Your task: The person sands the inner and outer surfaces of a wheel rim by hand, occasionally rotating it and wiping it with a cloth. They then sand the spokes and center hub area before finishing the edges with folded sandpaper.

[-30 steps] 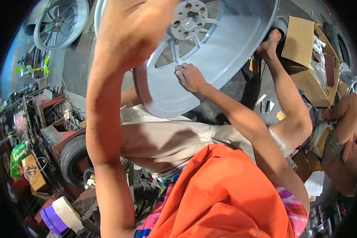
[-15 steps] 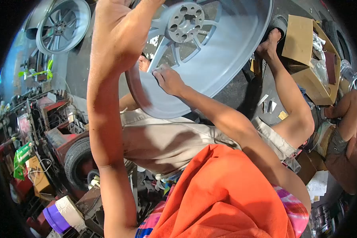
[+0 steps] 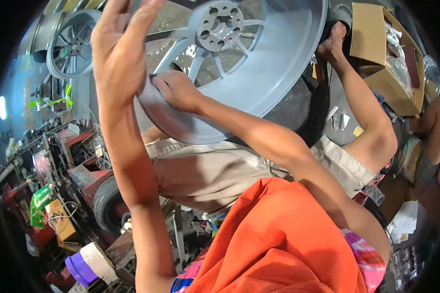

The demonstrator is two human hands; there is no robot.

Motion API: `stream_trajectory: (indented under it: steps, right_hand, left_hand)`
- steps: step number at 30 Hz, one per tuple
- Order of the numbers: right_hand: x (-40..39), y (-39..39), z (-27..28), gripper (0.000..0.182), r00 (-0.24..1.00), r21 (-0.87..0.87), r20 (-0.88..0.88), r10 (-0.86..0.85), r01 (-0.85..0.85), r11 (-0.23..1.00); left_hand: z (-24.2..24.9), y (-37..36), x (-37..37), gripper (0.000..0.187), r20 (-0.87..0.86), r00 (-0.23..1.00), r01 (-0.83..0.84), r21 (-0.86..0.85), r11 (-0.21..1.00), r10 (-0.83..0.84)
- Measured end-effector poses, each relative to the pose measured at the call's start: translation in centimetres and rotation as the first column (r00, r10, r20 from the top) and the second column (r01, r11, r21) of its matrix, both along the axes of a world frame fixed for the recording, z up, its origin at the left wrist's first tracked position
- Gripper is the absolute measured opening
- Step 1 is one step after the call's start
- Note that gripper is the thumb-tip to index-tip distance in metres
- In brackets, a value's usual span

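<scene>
A large grey wheel rim [image 3: 278, 63] with several spokes and a bolt-hole hub [image 3: 220, 27] stands tilted in front of my legs. At its left edge, my left hand [image 3: 120, 53] grips the rim, thumb and fingers on either side; the fingertips run out of view at the top. My right hand [image 3: 178, 90] is closed and pressed to the inner face of the rim near its lower left edge. A small dark edge shows at its fingertips, but what it holds is too hidden to name.
Another grey wheel [image 3: 73, 44] stands at upper left. An open cardboard box [image 3: 369, 36] with plastic-wrapped items is at upper right, beside my bare foot [image 3: 335, 41]. A black tyre [image 3: 107, 202] and cluttered tools lie left. Another person's leg [image 3: 432, 127] shows far right.
My right hand has slid left along the inner face, closer to the rim's edge. My left hand and the wheel sit further left in view, and the camera view has shifted somewhat.
</scene>
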State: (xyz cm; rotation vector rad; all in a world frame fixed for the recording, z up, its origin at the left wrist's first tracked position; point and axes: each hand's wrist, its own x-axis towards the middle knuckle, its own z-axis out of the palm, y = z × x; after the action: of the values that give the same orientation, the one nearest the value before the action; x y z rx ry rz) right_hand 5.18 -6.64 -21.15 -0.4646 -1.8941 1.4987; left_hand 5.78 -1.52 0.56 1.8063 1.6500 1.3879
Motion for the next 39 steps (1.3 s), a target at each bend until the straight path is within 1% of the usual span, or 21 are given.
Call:
stream_trajectory:
  steps: [2, 3, 7, 9, 12, 13, 16, 18, 21, 24, 25, 26, 28, 30, 32, 34, 35, 36, 37, 38, 39]
  right_hand:
    - [-0.3, 0.3, 1.3, 0.029, 1.000, -0.153, 0.006, -0.021, 0.022, 0.988]
    - [-0.9, -0.2, -0.4, 0.026, 0.999, -0.092, -0.028, -0.034, 0.031, 0.995]
    - [-2.0, -0.5, -2.1, 0.017, 0.992, -0.079, -0.062, -0.113, 0.108, 0.991]
    - [-3.0, 0.0, -1.7, 0.018, 0.982, -0.087, -0.058, -0.179, 0.174, 0.981]
    - [-2.1, 0.7, -0.5, 0.021, 0.996, -0.174, -0.026, -0.086, 0.080, 0.982]
    - [-2.1, 1.5, 0.7, 0.021, 0.996, -0.174, -0.021, -0.087, 0.082, 0.981]
    - [-4.9, 4.9, 3.9, 0.020, 0.979, -0.219, -0.107, -0.176, 0.150, 0.964]
    - [-7.3, 7.2, 5.1, 0.022, 0.974, -0.301, 0.047, -0.222, 0.226, 0.927]
    - [-7.9, 6.5, 4.3, 0.022, 0.963, -0.388, -0.062, -0.262, 0.219, 0.895]
    - [-6.5, 6.4, 4.7, 0.020, 0.951, -0.323, -0.138, -0.278, 0.223, 0.920]
    - [-6.7, 7.8, 5.2, 0.018, 0.968, -0.317, -0.038, -0.248, 0.224, 0.922]
    - [-7.1, 9.0, 6.0, 0.018, 0.968, -0.322, -0.041, -0.246, 0.220, 0.921]
    - [-7.4, 11.9, 8.7, 0.019, 0.783, -0.722, -0.396, -0.480, 0.058, 0.690]
    - [-7.2, 16.2, 9.9, 0.032, 0.904, -0.715, -0.235, -0.356, 0.087, 0.693]
    - [-7.3, 16.4, 10.2, 0.030, 0.902, -0.662, -0.242, -0.359, 0.117, 0.740]
    - [-9.9, 15.7, 8.6, 0.031, 0.831, -0.487, -0.195, -0.521, 0.379, 0.787]
    - [-10.0, 16.5, 7.9, 0.031, 0.859, -0.381, -0.109, -0.500, 0.429, 0.819]
    - [-10.2, 18.2, 7.5, 0.031, 0.855, -0.364, -0.128, -0.503, 0.431, 0.826]
    - [-10.3, 20.2, 7.0, 0.025, 0.824, -0.657, -0.270, -0.498, 0.220, 0.721]
    - [-10.4, 21.3, 6.1, 0.022, 0.762, -0.844, -0.385, -0.522, -0.061, 0.533]
    - [-7.8, 22.4, 8.0, 0.020, 0.744, -0.873, -0.419, -0.521, -0.172, 0.457]
  left_hand:
    - [0.4, 0.0, 0.3, 0.055, 0.003, 1.000, -0.011, -0.011, 1.000, 0.011]
    - [0.4, 0.1, -0.3, 0.056, -0.043, 0.999, -0.020, -0.004, 1.000, 0.020]
    - [0.5, -0.4, -1.0, 0.057, -0.181, 0.982, -0.062, 0.007, 0.998, 0.062]
    - [0.6, -0.4, -1.0, 0.057, -0.137, 0.986, -0.100, -0.007, 0.995, 0.098]
    - [0.6, -0.2, -1.5, 0.055, -0.197, 0.969, -0.148, 0.011, 0.989, 0.147]
    - [0.3, -0.4, -2.3, 0.053, 0.070, 0.994, -0.076, -0.042, 0.996, 0.079]
    - [0.1, -0.7, -2.6, 0.053, 0.074, 0.994, -0.079, -0.041, 0.996, 0.082]
    - [0.1, -0.7, -2.6, 0.053, 0.071, 0.995, -0.068, -0.022, 0.997, 0.070]
    - [0.2, -0.6, -3.1, 0.054, 0.075, 0.996, -0.054, -0.046, 0.997, 0.057]
    - [0.1, -0.6, -3.5, 0.049, 0.089, 0.996, -0.024, -0.053, 0.998, 0.028]
    - [0.1, -0.7, -3.3, 0.050, 0.129, 0.991, -0.016, -0.056, 0.998, 0.023]
    - [0.1, -0.8, -3.1, 0.050, 0.124, 0.992, -0.019, -0.060, 0.998, 0.026]
    - [0.1, -1.0, -2.8, 0.050, 0.177, 0.984, -0.021, -0.067, 0.998, 0.032]
    - [0.0, -0.9, -3.0, 0.050, 0.154, 0.988, -0.002, -0.056, 0.998, 0.011]
    - [0.2, -0.7, -2.9, 0.050, 0.171, 0.985, 0.016, -0.064, 0.998, -0.005]
    - [0.4, -0.5, -2.6, 0.050, 0.142, 0.990, -0.005, -0.060, 0.998, 0.013]
    - [0.6, -0.4, -2.6, 0.050, 0.108, 0.994, -0.029, -0.063, 0.998, 0.035]
    - [0.6, -0.3, -3.0, 0.051, 0.062, 0.998, -0.010, -0.046, 0.999, 0.013]
    - [0.6, -0.3, -2.9, 0.051, 0.062, 0.998, -0.021, -0.040, 0.999, 0.024]
    - [0.5, -0.6, -2.7, 0.051, 0.066, 0.997, -0.040, -0.046, 0.998, 0.043]
    - [0.7, -0.8, -2.5, 0.052, 0.091, 0.995, -0.046, -0.060, 0.997, 0.051]
